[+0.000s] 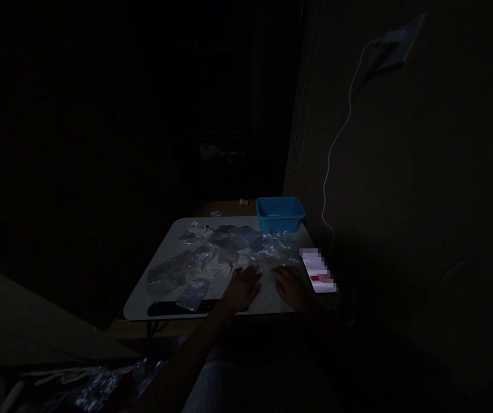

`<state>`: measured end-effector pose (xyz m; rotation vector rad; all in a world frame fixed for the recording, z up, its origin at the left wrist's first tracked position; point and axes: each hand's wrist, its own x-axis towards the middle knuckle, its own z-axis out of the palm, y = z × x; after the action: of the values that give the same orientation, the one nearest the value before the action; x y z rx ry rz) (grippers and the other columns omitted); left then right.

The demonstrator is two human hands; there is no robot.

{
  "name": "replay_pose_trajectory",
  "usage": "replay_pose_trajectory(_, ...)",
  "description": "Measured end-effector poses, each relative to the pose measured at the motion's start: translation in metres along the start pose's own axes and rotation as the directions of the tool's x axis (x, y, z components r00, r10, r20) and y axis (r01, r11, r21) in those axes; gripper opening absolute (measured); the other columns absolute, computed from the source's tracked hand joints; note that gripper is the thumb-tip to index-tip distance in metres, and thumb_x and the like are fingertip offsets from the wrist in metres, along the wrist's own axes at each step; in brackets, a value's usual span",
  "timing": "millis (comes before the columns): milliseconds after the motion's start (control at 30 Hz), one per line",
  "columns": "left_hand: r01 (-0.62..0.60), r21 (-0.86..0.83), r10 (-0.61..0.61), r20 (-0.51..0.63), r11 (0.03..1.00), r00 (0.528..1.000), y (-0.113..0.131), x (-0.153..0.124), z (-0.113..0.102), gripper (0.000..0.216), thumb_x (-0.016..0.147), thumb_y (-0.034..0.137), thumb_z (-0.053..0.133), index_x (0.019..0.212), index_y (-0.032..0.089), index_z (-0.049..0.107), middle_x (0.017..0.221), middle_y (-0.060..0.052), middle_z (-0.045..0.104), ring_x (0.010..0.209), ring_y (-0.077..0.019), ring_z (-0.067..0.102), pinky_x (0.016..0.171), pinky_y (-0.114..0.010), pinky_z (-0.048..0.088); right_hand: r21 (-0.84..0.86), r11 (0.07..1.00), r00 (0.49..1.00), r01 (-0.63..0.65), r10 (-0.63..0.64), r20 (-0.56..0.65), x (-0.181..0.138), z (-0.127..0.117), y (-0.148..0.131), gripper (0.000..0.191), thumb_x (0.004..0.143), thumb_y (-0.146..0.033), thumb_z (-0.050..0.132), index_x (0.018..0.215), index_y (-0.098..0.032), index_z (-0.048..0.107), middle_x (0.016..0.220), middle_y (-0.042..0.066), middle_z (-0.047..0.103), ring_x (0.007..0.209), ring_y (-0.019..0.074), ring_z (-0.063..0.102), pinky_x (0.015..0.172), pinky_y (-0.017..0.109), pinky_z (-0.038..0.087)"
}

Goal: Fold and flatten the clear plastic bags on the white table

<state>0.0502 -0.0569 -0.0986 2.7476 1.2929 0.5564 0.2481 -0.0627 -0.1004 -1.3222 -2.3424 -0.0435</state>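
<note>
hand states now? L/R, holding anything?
Left hand: open, flat on the table beside clear plastic bags, holding nothing.
Right hand: on the table; too dark to tell.
</note>
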Motion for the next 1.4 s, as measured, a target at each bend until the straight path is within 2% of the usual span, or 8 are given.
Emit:
replay_pose_trajectory(133,-0.042,-0.006,0.043,0.075,0.999,0.996,0.002,0.0,-0.002,0.039,0.086,0.032,0.031,0.122,0.021,0.041,0.127,-0.009,0.043,0.119,-0.0209,0.034,0.096,-0.047,0.021,0.0,1.0,1.0,0.001,-0.001,-0.002,0.0,-0.002,-0.001,0.036,0.076,-0.013,0.041,0.111,-0.015,0.05,0.109,0.008,0.055,0.101,0.0206,0.046,0.09,0.036,0.031)
replay_pose_trajectory(367,-0.079,-0.072,0.087,0.107,0.994,0.99,0.005,-0.001,-0.008,0.041,0.087,0.031,0.029,0.127,0.022,0.033,0.128,-0.006,0.043,0.12,-0.0182,0.034,0.098,-0.045,0.019,0.036,0.999,1.0,0.006,-0.006,0.005,0.0,-0.004,-0.003,0.036,0.077,-0.015,0.04,0.112,-0.016,0.05,0.109,0.008,0.056,0.1,0.021,0.046,0.089,0.037,0.032)
replay_pose_trajectory(533,-0.112,-0.077,0.117,0.053,0.991,0.992,0.006,-0.002,-0.01,0.042,0.087,0.031,0.029,0.128,0.021,0.03,0.13,-0.006,0.04,0.119,-0.0162,0.034,0.1,-0.041,0.02,0.063,0.998,1.0,0.001,-0.001,-0.005,-0.001,-0.007,-0.002,0.037,0.075,-0.013,0.04,0.111,-0.013,0.051,0.111,0.009,0.055,0.104,0.0207,0.045,0.091,0.037,0.031)
replay_pose_trajectory(733,0.063,0.02,-0.06,-0.105,0.998,0.993,0.001,0.0,-0.003,0.039,0.087,0.027,0.028,0.12,0.013,0.043,0.125,-0.011,0.045,0.118,-0.0196,0.035,0.096,-0.038,0.028,0.055,0.999,1.0,0.002,-0.003,0.007,0.009,-0.007,0.002,0.039,0.074,-0.01,0.039,0.11,-0.015,0.053,0.114,0.008,0.055,0.108,0.0197,0.045,0.094,0.039,0.028)
replay_pose_trajectory(1033,0.093,0.062,-0.093,-0.006,0.994,0.996,0.003,0.0,0.001,0.038,0.086,0.03,0.029,0.117,0.014,0.046,0.125,-0.013,0.045,0.117,-0.0219,0.037,0.096,-0.042,0.026,0.035,0.996,0.996,0.082,-0.083,0.035,0.019,0.001,-0.001,0.037,0.08,-0.016,0.039,0.116,-0.017,0.049,0.123,0.007,0.048,0.121,0.0201,0.032,0.097,0.042,0.022)
replay_pose_trajectory(1200,0.095,0.059,-0.095,0.0,0.994,0.995,0.003,-0.001,0.002,0.038,0.086,0.029,0.031,0.117,0.014,0.045,0.125,-0.013,0.044,0.118,-0.0222,0.036,0.096,-0.043,0.026,0.038,0.992,0.992,0.118,-0.12,0.04,0.017,-0.001,-0.002,0.04,0.078,-0.016,0.041,0.118,-0.017,0.046,0.128,0.006,0.043,0.123,0.0201,0.027,0.097,0.043,0.022)
replay_pose_trajectory(1400,0.112,-0.003,-0.112,-0.04,0.994,0.993,0.001,0.0,0.002,0.037,0.085,0.028,0.032,0.116,0.015,0.046,0.122,-0.012,0.048,0.116,-0.0215,0.039,0.095,-0.042,0.029,0.045,0.995,0.995,0.085,-0.087,0.057,0.018,0.001,-0.001,0.034,0.081,-0.018,0.039,0.112,-0.02,0.051,0.119,0.006,0.052,0.121,0.0201,0.031,0.095,0.044,0.022)
